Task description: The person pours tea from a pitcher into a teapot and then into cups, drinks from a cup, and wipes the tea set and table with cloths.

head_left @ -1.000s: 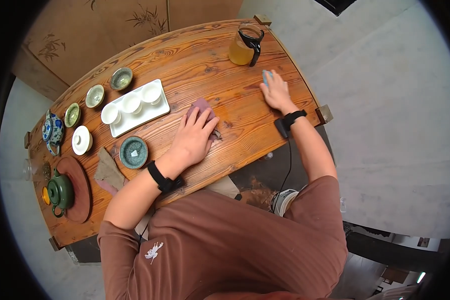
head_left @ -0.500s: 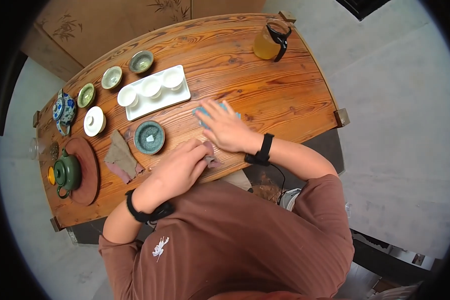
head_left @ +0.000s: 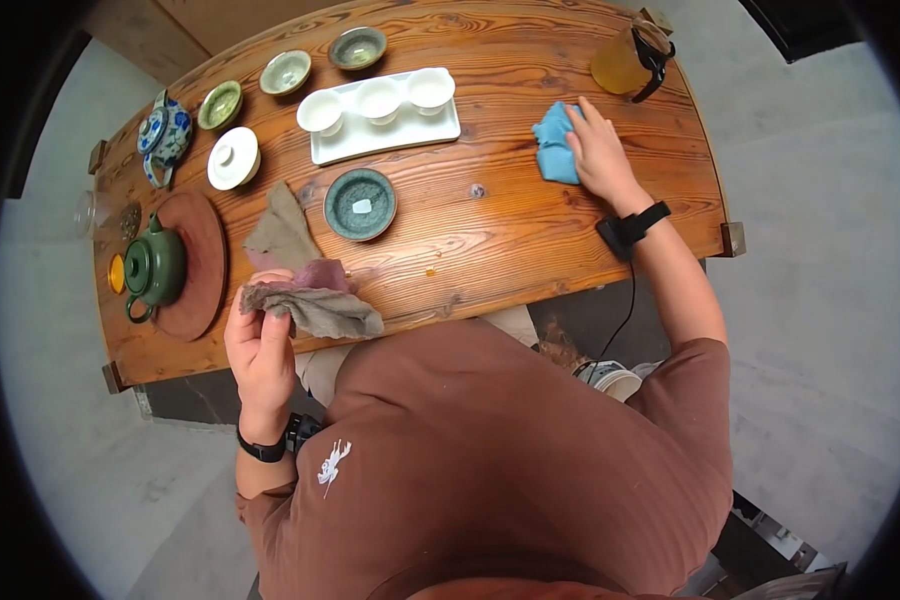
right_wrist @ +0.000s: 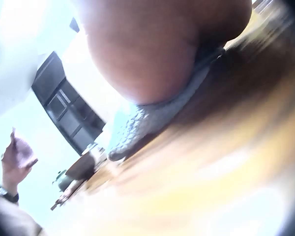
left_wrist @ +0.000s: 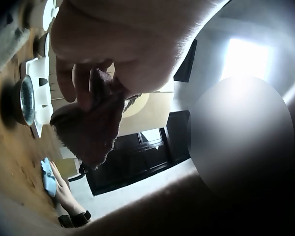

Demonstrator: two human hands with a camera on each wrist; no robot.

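Note:
At the table's front left, my left hand [head_left: 262, 365] pinches a grey-and-mauve cloth [head_left: 330, 308] between thumb and fingers, raised off the wood. In the left wrist view the same cloth [left_wrist: 88, 130] hangs from the fingers. On the right side of the table, my right hand [head_left: 606, 165] lies with fairly straight fingers on a blue cloth [head_left: 556, 150]. The right wrist view shows that cloth [right_wrist: 142, 125] flat against the wood under the hand. A second grey cloth [head_left: 282, 225] lies beyond the left hand.
A teal bowl [head_left: 360, 204] stands in front of a white tray [head_left: 400, 140] with three white cups. A glass pitcher [head_left: 620, 65] of yellow liquid is at the back right. Left are a green teapot [head_left: 160, 262] on a round board [head_left: 202, 270], a lidded white bowl [head_left: 234, 160] and several small bowls.
My left hand has moved left and lifted its cloth off the table. My right hand, with the blue cloth, went from right to the middle and has come back right.

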